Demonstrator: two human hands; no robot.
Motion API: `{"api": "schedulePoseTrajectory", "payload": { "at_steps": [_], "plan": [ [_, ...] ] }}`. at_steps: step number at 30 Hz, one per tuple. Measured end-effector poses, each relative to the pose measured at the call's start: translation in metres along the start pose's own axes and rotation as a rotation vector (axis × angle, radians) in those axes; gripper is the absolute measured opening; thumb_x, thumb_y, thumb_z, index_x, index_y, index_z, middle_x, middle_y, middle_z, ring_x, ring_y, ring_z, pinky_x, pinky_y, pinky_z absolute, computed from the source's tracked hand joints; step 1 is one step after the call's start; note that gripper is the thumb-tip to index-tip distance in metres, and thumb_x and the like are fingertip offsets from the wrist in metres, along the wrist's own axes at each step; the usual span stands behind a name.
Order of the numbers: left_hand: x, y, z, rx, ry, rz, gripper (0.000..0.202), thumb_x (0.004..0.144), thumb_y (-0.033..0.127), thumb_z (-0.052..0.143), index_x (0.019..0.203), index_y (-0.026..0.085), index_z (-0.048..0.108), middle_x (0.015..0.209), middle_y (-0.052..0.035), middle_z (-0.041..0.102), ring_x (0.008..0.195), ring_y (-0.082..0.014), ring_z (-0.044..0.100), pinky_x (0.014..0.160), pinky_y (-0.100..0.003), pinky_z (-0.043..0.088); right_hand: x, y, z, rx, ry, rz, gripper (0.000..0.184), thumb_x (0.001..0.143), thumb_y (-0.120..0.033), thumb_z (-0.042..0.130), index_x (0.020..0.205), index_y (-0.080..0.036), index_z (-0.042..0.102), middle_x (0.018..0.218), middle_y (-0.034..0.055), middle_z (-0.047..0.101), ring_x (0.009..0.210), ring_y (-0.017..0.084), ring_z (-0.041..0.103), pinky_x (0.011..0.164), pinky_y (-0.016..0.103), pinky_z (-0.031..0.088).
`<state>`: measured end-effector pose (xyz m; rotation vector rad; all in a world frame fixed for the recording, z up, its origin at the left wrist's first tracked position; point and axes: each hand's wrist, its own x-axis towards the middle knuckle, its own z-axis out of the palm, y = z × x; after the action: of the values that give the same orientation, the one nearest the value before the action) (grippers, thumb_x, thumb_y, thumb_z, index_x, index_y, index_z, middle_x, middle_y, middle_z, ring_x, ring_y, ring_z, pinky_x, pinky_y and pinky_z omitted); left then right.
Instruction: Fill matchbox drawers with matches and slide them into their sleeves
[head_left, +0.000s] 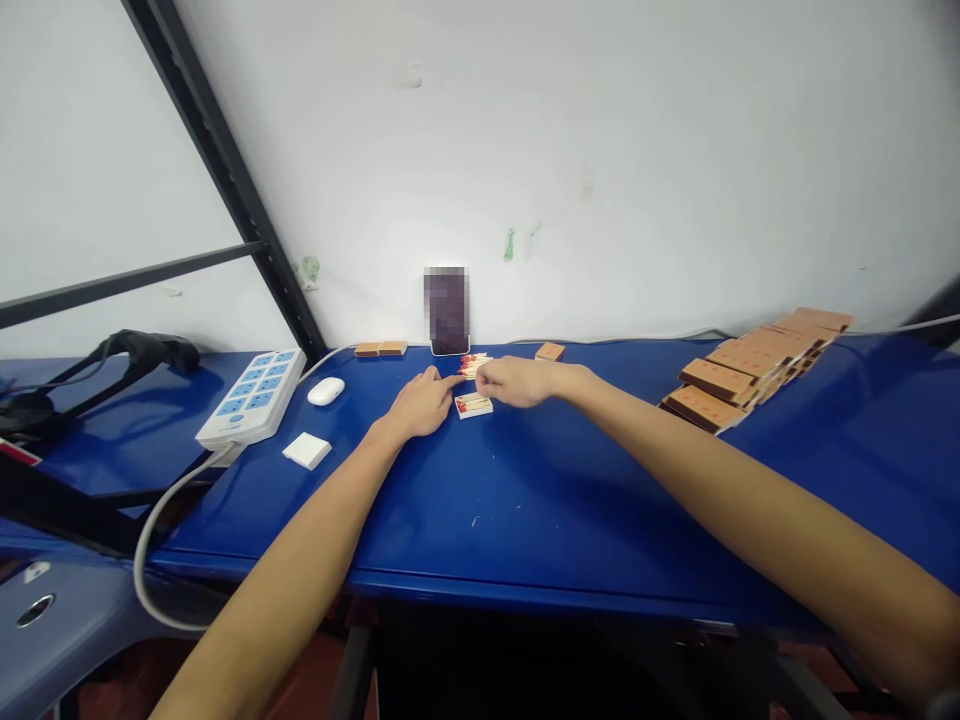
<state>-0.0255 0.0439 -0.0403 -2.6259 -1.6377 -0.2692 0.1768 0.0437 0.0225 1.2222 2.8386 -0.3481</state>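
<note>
A white matchbox tray (pixel 476 413) with red-tipped matches (pixel 472 403) in it lies on the blue table, between my hands. Just behind the tray is a loose pile of matches (pixel 471 365). My left hand (pixel 421 404) rests on the table left of the tray, its index finger stretched out to the near edge of the pile. Over the right side of the tray, my right hand (pixel 516 382) has its fingers closed in a pinch. Whatever sits between those fingertips is too small and hidden to make out.
Stacked matchboxes (pixel 739 365) spread over the right side. More matchboxes (pixel 380 349) lie by the wall, with a single matchbox (pixel 550 352) farther right. A phone-like device (pixel 449 312) leans there. On the left are a power strip (pixel 251 397), white earbud case (pixel 326 391) and white square (pixel 307 450).
</note>
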Motion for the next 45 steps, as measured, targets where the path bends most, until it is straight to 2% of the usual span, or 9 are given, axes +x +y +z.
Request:
{"api": "schedulePoseTrajectory", "payload": {
  "at_steps": [11,16,19,21,24,27,32,37,45],
  "plan": [
    [-0.001,-0.001,0.001,-0.018,0.040,0.015,0.045,0.095,0.024,0.032,0.135,0.022,0.051,0.100,-0.0097,0.053,0.096,-0.0248,0.057,0.090,-0.040,0.045,0.000,-0.005,0.001,0.038,0.024,0.013,0.014,0.091,-0.014,0.045,0.081,-0.017,0.055,0.085,0.0071,0.064,0.070,0.015,0.055,0.059,0.026,0.033],
    [0.000,0.000,-0.001,-0.029,0.041,-0.002,0.049,0.093,0.023,0.033,0.140,0.023,0.045,0.103,-0.0098,0.055,0.098,-0.0254,0.058,0.090,-0.040,0.045,0.001,0.004,-0.002,0.168,0.053,0.046,0.008,0.089,-0.018,0.051,0.089,-0.017,0.058,0.082,0.0049,0.065,0.065,0.014,0.056,0.059,0.024,0.036],
    [0.001,0.000,-0.002,-0.023,0.014,-0.002,0.051,0.093,0.022,0.031,0.143,0.024,0.043,0.100,-0.0092,0.056,0.098,-0.0254,0.057,0.091,-0.040,0.045,0.000,0.012,-0.004,0.246,0.038,0.097,0.019,0.090,-0.029,0.052,0.105,-0.019,0.057,0.077,0.0033,0.064,0.053,0.012,0.055,0.054,0.025,0.037],
    [0.001,-0.001,-0.002,-0.010,-0.007,0.001,0.052,0.093,0.023,0.030,0.144,0.025,0.043,0.100,-0.0094,0.056,0.098,-0.0258,0.057,0.091,-0.041,0.045,-0.001,0.014,-0.005,0.263,-0.026,0.105,0.033,0.088,-0.036,0.056,0.116,-0.019,0.053,0.072,0.0017,0.063,0.049,0.012,0.055,0.052,0.025,0.039],
    [0.002,-0.001,-0.002,0.006,-0.027,0.007,0.051,0.093,0.023,0.029,0.142,0.026,0.046,0.101,-0.0099,0.056,0.097,-0.0260,0.057,0.091,-0.041,0.045,-0.001,0.012,-0.004,0.325,-0.158,0.078,0.053,0.081,-0.040,0.065,0.126,-0.019,0.047,0.074,0.0013,0.063,0.054,0.014,0.060,0.052,0.025,0.045],
    [0.002,-0.001,-0.002,0.006,-0.026,0.001,0.050,0.094,0.024,0.029,0.139,0.025,0.048,0.103,-0.0099,0.057,0.098,-0.0256,0.058,0.092,-0.040,0.045,0.000,0.011,-0.002,0.339,-0.205,0.068,0.060,0.077,-0.043,0.070,0.126,-0.017,0.047,0.082,0.0037,0.064,0.061,0.016,0.063,0.054,0.026,0.049],
    [0.003,-0.001,-0.002,-0.001,-0.019,0.001,0.050,0.093,0.024,0.031,0.140,0.021,0.048,0.105,-0.0106,0.059,0.103,-0.0258,0.057,0.095,-0.040,0.044,0.005,0.018,0.004,0.377,-0.192,0.032,0.039,0.084,-0.043,0.061,0.114,-0.018,0.055,0.091,0.0057,0.065,0.066,0.014,0.064,0.059,0.025,0.051],
    [0.002,-0.001,-0.001,-0.021,0.012,0.004,0.047,0.094,0.024,0.033,0.137,0.021,0.050,0.109,-0.0103,0.061,0.103,-0.0252,0.059,0.094,-0.039,0.045,0.009,0.024,0.009,0.369,-0.167,0.026,0.023,0.089,-0.034,0.050,0.107,-0.020,0.057,0.089,0.0051,0.065,0.065,0.015,0.064,0.059,0.026,0.049],
    [0.002,0.002,-0.006,-0.135,0.070,-0.054,0.023,0.094,0.030,0.043,0.108,0.023,0.059,0.100,-0.0050,0.068,0.092,-0.0222,0.063,0.080,-0.033,0.047,0.008,0.021,0.010,0.329,-0.121,0.025,0.016,0.089,-0.030,0.050,0.100,-0.020,0.056,0.083,0.0043,0.066,0.062,0.015,0.063,0.060,0.027,0.047]
  ]
}}
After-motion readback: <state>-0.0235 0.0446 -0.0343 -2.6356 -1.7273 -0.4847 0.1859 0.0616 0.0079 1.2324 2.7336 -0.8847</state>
